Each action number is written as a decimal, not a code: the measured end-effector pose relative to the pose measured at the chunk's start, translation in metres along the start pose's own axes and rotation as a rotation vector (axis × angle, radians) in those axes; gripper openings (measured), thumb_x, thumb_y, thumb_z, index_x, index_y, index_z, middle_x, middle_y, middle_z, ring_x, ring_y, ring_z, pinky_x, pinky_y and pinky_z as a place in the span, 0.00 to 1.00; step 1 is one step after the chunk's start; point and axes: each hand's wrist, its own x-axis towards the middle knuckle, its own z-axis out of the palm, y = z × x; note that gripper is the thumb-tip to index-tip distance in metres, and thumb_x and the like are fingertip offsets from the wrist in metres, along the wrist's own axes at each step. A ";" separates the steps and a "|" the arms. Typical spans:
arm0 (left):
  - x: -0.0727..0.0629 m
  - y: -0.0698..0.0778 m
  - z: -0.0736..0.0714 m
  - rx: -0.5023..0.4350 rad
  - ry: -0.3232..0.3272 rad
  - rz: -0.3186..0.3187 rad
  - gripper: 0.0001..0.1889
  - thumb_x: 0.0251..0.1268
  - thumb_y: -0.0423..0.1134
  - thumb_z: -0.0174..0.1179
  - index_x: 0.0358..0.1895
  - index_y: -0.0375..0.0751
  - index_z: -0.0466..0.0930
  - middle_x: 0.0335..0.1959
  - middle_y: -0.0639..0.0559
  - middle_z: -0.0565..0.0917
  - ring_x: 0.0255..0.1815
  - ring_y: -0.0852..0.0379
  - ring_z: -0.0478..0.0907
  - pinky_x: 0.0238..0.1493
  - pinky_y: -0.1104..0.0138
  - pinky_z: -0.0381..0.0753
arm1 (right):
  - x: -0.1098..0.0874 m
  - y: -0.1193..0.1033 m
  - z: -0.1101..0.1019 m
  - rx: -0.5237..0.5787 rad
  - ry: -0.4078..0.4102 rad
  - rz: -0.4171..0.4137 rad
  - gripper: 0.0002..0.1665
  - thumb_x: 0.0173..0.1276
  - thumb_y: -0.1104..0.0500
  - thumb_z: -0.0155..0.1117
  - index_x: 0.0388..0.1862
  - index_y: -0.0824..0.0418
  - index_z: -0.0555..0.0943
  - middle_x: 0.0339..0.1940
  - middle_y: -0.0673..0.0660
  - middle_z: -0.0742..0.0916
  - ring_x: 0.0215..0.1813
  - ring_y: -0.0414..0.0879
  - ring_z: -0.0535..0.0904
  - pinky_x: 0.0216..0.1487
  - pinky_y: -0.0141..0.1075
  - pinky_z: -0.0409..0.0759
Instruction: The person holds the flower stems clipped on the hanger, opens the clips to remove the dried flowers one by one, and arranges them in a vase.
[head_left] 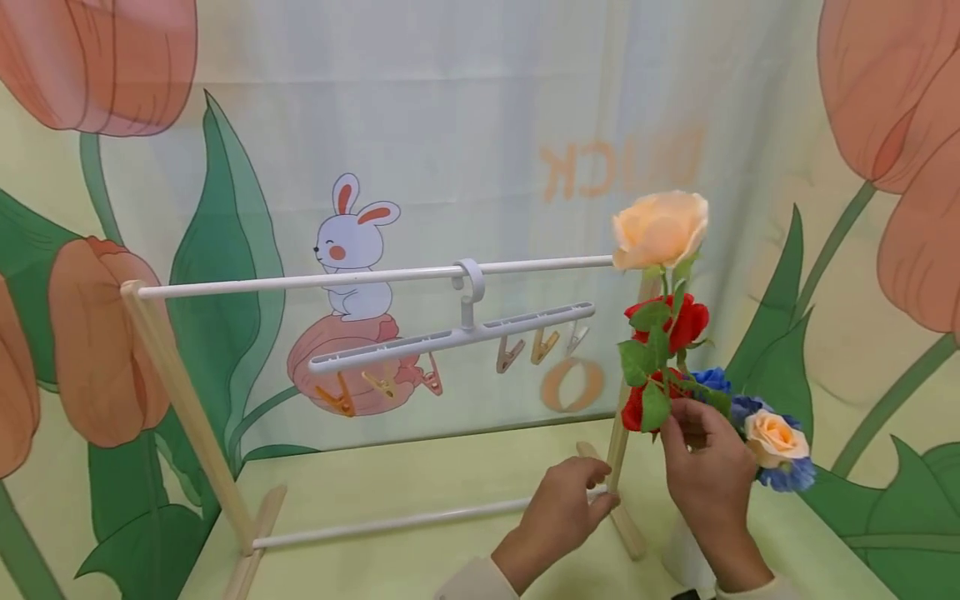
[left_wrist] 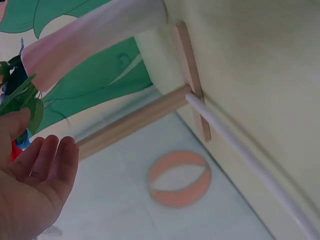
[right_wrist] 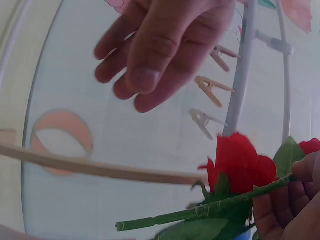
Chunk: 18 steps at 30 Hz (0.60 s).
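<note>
My right hand (head_left: 708,467) pinches a green rose stem (right_wrist: 200,210) between thumb and fingers; its cut end points free in the right wrist view. Around that hand are a tall peach rose (head_left: 660,229), red roses (head_left: 678,323), blue flowers (head_left: 787,475) and a smaller peach rose (head_left: 776,437). Which bloom tops the pinched stem, I cannot tell. Below them stands a white vase (left_wrist: 95,40), mostly behind the right hand and wrist in the head view. My left hand (head_left: 558,508), fingers loosely bent and holding nothing, hovers by the rack's right post (head_left: 618,442).
A wooden rack with a white top rod (head_left: 300,281) and lower rod (head_left: 390,529) stands on the pale green table (head_left: 360,475). From the top rod hangs a grey hanger (head_left: 450,336) with several small clothespins (head_left: 510,354). Printed curtains (head_left: 487,108) surround the table.
</note>
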 end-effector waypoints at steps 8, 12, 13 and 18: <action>0.019 0.021 0.042 -0.254 -0.123 -0.195 0.19 0.61 0.44 0.73 0.54 0.44 0.84 0.48 0.55 0.88 0.45 0.66 0.85 0.44 0.78 0.81 | 0.015 0.017 -0.023 -0.024 0.100 0.121 0.11 0.67 0.63 0.65 0.45 0.69 0.86 0.30 0.37 0.86 0.31 0.12 0.71 0.37 0.11 0.68; 0.023 0.031 0.063 -0.324 -0.159 -0.234 0.22 0.59 0.44 0.74 0.56 0.44 0.84 0.48 0.57 0.87 0.43 0.67 0.85 0.42 0.79 0.80 | 0.019 0.020 -0.030 -0.018 0.163 0.154 0.13 0.68 0.62 0.64 0.46 0.68 0.87 0.30 0.17 0.75 0.31 0.12 0.71 0.36 0.12 0.68; 0.023 0.033 0.067 -0.326 -0.164 -0.232 0.23 0.59 0.45 0.74 0.57 0.44 0.83 0.49 0.58 0.87 0.43 0.67 0.85 0.41 0.79 0.79 | 0.021 0.019 -0.030 -0.024 0.175 0.159 0.14 0.68 0.61 0.64 0.46 0.68 0.87 0.30 0.16 0.74 0.31 0.12 0.71 0.37 0.12 0.68; 0.026 0.037 0.081 -0.285 -0.153 -0.201 0.30 0.59 0.50 0.74 0.62 0.43 0.78 0.52 0.56 0.85 0.46 0.66 0.84 0.41 0.79 0.79 | 0.030 0.014 -0.028 0.003 0.216 0.166 0.14 0.69 0.59 0.67 0.47 0.67 0.87 0.31 0.19 0.78 0.32 0.14 0.73 0.38 0.14 0.70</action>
